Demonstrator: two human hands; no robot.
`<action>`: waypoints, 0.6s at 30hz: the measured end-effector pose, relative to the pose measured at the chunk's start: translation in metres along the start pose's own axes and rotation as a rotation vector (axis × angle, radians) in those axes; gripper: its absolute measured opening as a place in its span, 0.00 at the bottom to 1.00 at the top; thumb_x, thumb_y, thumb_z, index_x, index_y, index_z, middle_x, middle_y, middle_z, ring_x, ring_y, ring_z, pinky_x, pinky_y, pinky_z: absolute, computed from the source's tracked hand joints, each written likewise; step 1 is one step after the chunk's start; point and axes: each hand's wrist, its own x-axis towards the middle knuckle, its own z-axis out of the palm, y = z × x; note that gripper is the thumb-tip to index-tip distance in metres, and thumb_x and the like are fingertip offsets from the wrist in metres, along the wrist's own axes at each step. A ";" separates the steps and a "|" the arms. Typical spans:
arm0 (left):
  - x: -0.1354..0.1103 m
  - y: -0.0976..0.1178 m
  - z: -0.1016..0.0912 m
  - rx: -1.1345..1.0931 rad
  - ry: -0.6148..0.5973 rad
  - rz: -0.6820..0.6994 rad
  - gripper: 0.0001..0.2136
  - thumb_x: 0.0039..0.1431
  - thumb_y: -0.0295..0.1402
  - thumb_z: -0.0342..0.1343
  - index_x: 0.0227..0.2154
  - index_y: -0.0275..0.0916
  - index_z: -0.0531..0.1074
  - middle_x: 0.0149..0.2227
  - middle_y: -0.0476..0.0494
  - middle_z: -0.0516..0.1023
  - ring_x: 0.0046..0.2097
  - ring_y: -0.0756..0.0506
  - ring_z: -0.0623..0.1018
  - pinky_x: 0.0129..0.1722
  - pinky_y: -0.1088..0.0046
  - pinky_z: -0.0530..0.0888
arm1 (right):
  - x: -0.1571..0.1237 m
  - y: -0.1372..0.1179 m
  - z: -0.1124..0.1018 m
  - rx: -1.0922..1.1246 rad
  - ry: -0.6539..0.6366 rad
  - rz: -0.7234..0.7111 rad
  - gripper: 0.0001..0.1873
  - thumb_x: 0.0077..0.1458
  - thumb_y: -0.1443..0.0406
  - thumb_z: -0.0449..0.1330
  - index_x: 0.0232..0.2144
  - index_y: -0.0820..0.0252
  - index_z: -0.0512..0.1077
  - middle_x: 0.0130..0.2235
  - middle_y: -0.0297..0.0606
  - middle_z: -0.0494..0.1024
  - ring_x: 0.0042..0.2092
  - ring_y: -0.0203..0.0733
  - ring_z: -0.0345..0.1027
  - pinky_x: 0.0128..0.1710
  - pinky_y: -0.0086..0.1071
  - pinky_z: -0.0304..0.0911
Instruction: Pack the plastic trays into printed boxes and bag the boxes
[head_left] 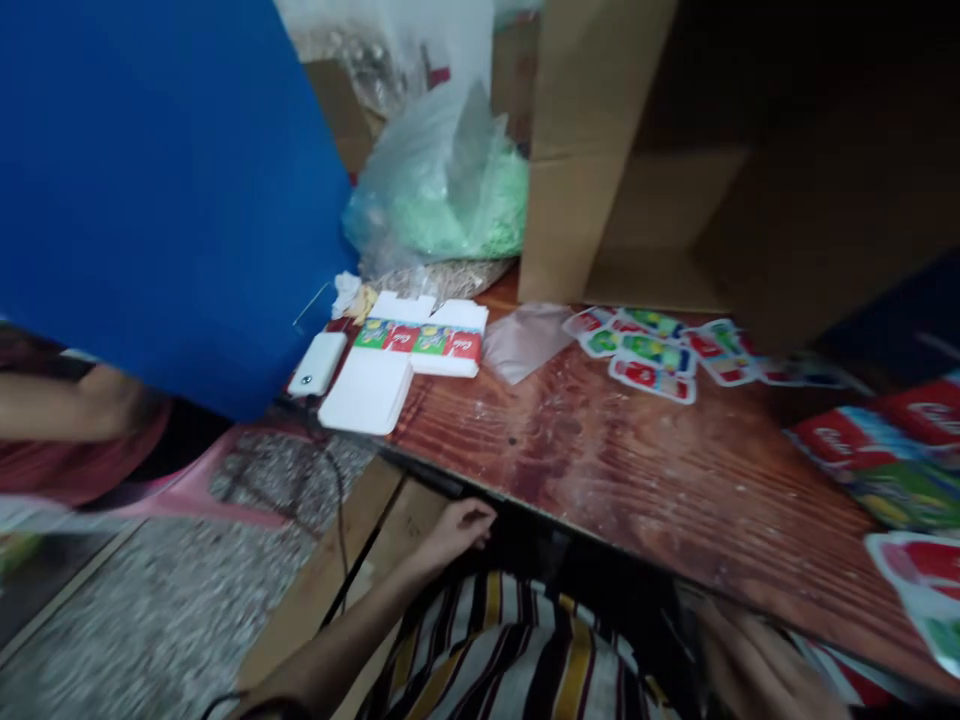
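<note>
My left hand [459, 530] hangs just off the front edge of the wooden table [517, 440], over my lap. Its fingers are loosely curled with gaps between them, and nothing shows in them. My right hand [757, 660] is low at the table's front edge, smeared by motion and dim. A dark shape beside its fingers is too blurred to name. Flat printed cartons [448, 340] and a stack of white cards [367, 392] lie on the table beyond my left hand. Several red, blue and green printed cards [652, 355] are scattered further right.
A white power bank [319, 364] lies at the table's left corner, with a cable below. Behind stand a clear bag of green material [450, 200] and an open cardboard box [577, 150]. A blue panel [165, 180] blocks the left; another person's arm [67, 405] shows under it. Printed packs [885, 460] lie right.
</note>
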 end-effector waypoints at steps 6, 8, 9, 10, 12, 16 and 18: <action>0.010 0.002 0.020 0.211 0.005 0.065 0.18 0.51 0.47 0.57 0.35 0.36 0.75 0.28 0.47 0.72 0.32 0.48 0.70 0.32 0.73 0.67 | 0.045 -0.016 0.008 -0.187 0.116 -0.397 0.25 0.53 0.74 0.60 0.50 0.44 0.75 0.34 0.29 0.82 0.31 0.38 0.78 0.34 0.27 0.74; 0.010 0.017 0.035 0.306 -0.080 0.124 0.17 0.51 0.45 0.58 0.35 0.36 0.77 0.29 0.47 0.75 0.32 0.48 0.71 0.33 0.74 0.66 | 0.055 -0.014 0.015 -0.166 0.160 -0.332 0.22 0.54 0.75 0.59 0.47 0.46 0.77 0.34 0.30 0.83 0.32 0.39 0.79 0.35 0.26 0.75; 0.009 0.027 0.042 0.328 -0.119 0.142 0.17 0.52 0.46 0.58 0.33 0.36 0.77 0.27 0.47 0.75 0.31 0.49 0.71 0.32 0.74 0.66 | 0.059 -0.013 0.019 -0.133 0.169 -0.272 0.20 0.55 0.74 0.59 0.45 0.48 0.77 0.34 0.31 0.83 0.33 0.39 0.79 0.36 0.26 0.75; 0.009 0.037 0.047 0.331 -0.141 0.147 0.19 0.52 0.49 0.57 0.30 0.35 0.76 0.24 0.48 0.73 0.28 0.49 0.71 0.29 0.75 0.65 | 0.063 -0.012 0.024 -0.088 0.169 -0.201 0.17 0.56 0.73 0.58 0.43 0.51 0.78 0.34 0.33 0.82 0.34 0.40 0.79 0.36 0.26 0.75; 0.011 0.057 0.052 0.295 -0.120 0.147 0.26 0.53 0.58 0.51 0.22 0.36 0.71 0.16 0.51 0.66 0.20 0.51 0.67 0.23 0.76 0.62 | 0.070 -0.013 0.031 0.007 0.166 -0.051 0.11 0.58 0.70 0.56 0.38 0.56 0.78 0.34 0.37 0.82 0.34 0.41 0.79 0.36 0.25 0.74; 0.026 0.079 0.048 0.233 0.083 0.262 0.30 0.53 0.64 0.45 0.16 0.39 0.61 0.13 0.55 0.56 0.16 0.53 0.59 0.19 0.76 0.57 | 0.077 -0.016 0.037 0.094 0.207 0.119 0.11 0.61 0.65 0.55 0.33 0.60 0.77 0.31 0.39 0.81 0.31 0.39 0.78 0.33 0.23 0.72; 0.036 0.081 0.046 0.252 0.191 0.357 0.30 0.53 0.62 0.47 0.15 0.39 0.60 0.14 0.54 0.56 0.18 0.53 0.60 0.21 0.76 0.59 | 0.078 -0.017 0.037 0.120 0.216 0.142 0.12 0.62 0.64 0.55 0.33 0.61 0.77 0.31 0.39 0.81 0.31 0.38 0.78 0.34 0.22 0.72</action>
